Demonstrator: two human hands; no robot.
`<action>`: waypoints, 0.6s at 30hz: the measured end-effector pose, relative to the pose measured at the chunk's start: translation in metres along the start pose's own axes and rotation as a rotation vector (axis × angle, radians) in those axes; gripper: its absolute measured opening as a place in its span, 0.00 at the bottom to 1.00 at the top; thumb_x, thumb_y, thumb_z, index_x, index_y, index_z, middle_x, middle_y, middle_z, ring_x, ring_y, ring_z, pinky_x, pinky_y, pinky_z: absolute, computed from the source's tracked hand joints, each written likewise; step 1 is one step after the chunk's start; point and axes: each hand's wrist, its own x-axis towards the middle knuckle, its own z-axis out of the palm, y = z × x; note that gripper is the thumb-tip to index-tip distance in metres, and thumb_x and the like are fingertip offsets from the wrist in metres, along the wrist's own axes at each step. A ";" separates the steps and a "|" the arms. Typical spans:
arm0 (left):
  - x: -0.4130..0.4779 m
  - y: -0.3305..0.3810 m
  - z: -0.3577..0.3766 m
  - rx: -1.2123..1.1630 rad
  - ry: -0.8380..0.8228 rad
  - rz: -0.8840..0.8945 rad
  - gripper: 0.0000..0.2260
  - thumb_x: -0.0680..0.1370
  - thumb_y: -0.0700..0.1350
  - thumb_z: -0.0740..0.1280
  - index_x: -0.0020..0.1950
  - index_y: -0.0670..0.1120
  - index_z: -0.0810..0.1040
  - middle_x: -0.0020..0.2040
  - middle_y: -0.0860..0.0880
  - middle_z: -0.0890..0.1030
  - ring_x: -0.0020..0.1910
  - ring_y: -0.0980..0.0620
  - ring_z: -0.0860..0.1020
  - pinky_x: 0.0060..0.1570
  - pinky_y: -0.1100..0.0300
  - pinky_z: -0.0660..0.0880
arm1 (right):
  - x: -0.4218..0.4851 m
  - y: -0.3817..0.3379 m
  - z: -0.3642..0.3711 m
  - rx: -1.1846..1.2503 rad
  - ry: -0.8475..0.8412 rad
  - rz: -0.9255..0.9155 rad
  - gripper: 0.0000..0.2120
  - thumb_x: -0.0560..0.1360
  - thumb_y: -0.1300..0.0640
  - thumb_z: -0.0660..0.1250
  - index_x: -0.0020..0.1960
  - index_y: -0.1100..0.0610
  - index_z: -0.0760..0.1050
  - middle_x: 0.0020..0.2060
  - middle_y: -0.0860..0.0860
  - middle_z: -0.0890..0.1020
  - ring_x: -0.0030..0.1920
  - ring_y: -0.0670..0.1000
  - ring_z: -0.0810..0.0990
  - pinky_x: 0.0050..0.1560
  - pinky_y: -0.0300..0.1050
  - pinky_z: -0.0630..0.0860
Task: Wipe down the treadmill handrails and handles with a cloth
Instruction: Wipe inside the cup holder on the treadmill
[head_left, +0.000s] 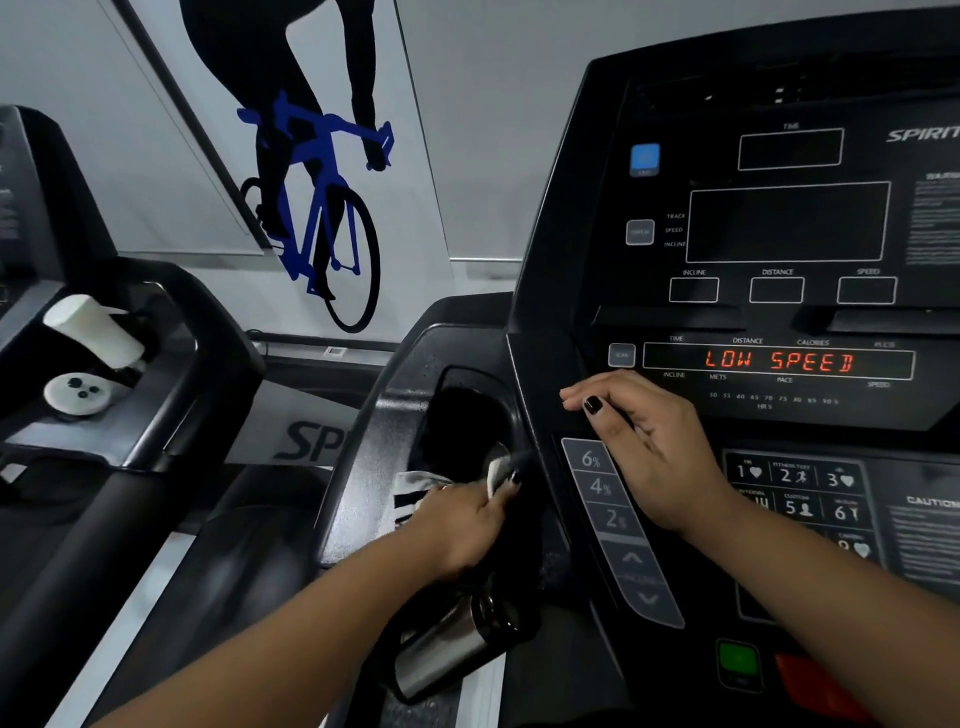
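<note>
My left hand (467, 519) is shut on a white cloth (415, 486) with dark stripes and presses it against the rim of the cup holder (457, 415) on the treadmill's left side. A metal pulse-grip handle (447, 654) sticks out below that forearm. My right hand (644, 457) rests on the black console (779, 223) beside the incline buttons (597, 486), fingers loosely spread and holding nothing. The display reads LOW SPEED.
A second treadmill (130, 364) stands to the left, with a white bottle (93, 327) and a round white object in its tray. A cyclist mural (311, 182) covers the wall ahead. A green button (737, 662) and a red one sit at the console's lower edge.
</note>
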 end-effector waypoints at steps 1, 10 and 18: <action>0.007 0.008 -0.002 -0.144 -0.046 -0.050 0.23 0.85 0.53 0.47 0.74 0.44 0.67 0.71 0.42 0.73 0.71 0.43 0.68 0.71 0.53 0.60 | 0.000 0.000 0.000 -0.009 0.002 -0.007 0.17 0.79 0.48 0.58 0.50 0.58 0.81 0.50 0.47 0.82 0.55 0.47 0.80 0.56 0.38 0.75; 0.048 0.020 -0.006 -1.216 -0.096 -0.343 0.29 0.78 0.66 0.60 0.60 0.42 0.79 0.51 0.40 0.83 0.48 0.42 0.82 0.50 0.52 0.78 | 0.000 0.001 0.002 -0.029 0.048 -0.032 0.19 0.80 0.48 0.56 0.50 0.59 0.82 0.49 0.47 0.83 0.54 0.46 0.81 0.56 0.41 0.76; -0.005 0.003 -0.002 -0.202 -0.066 0.063 0.32 0.81 0.65 0.45 0.69 0.45 0.72 0.66 0.42 0.76 0.67 0.44 0.72 0.63 0.59 0.64 | -0.001 0.003 0.002 -0.020 0.053 -0.037 0.19 0.80 0.48 0.56 0.50 0.58 0.82 0.48 0.47 0.84 0.54 0.48 0.81 0.55 0.46 0.77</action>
